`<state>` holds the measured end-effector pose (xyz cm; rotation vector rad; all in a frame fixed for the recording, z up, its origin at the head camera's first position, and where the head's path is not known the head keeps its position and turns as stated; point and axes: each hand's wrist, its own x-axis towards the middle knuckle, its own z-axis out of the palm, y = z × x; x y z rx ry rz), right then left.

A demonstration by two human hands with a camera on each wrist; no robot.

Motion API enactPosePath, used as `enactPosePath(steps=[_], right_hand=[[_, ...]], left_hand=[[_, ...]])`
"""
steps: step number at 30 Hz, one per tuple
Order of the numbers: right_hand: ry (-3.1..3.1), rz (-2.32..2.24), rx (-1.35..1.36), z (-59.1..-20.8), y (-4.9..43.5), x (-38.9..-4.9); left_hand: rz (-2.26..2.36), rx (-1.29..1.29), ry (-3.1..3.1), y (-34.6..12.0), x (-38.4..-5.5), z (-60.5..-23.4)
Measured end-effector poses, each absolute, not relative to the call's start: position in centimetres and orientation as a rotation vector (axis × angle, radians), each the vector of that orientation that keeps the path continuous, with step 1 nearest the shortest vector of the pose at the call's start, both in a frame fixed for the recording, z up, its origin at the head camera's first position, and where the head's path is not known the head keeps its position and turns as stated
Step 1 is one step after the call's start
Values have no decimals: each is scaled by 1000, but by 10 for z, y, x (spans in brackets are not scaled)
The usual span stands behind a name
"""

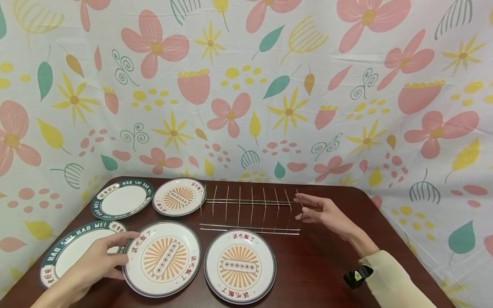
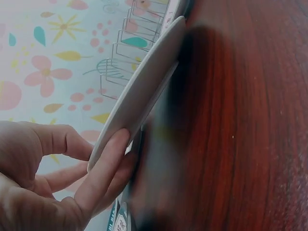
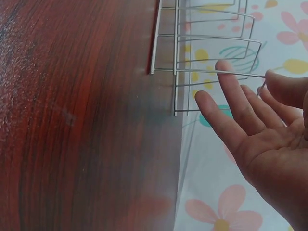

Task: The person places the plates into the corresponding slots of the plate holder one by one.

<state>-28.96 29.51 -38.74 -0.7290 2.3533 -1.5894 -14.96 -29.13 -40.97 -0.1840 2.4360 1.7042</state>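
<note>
Left hand (image 1: 93, 262) round plate (image 1: 162, 259), right (image 1: 325, 215) against rack (image 1: 252, 202).

- We see a round white plate (image 1: 166, 259) ringed by a dark rim line, with red characters around its border and an orange sunburst at its centre.
- Our left hand (image 1: 101, 258) pinches it by its left edge — that side tilts up off the dark red table (image 1: 319, 269), face upward.
- We have a silver wire rack (image 1: 246, 226) standing upright behind the plate and to its right, its thin dividers set in a row along two long base rails.
- Our right hand (image 1: 321, 214) touches its right end divider, thumb on the wire — fingers stretched out.
</note>
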Motion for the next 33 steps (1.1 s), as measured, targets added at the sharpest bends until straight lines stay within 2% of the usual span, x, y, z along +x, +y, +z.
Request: enactPosePath(steps=[17, 24, 33], right_hand=[[2337, -1610, -720, -390, 296, -291], [2338, -1614, -715, -390, 296, -290], [2339, -1619, -707, -389, 294, -289]], left_hand=[[1746, -265, 2282, -298, -155, -410], [1794, -9, 2127, -306, -155, -415], [1934, 105, 1901, -313, -156, -414]])
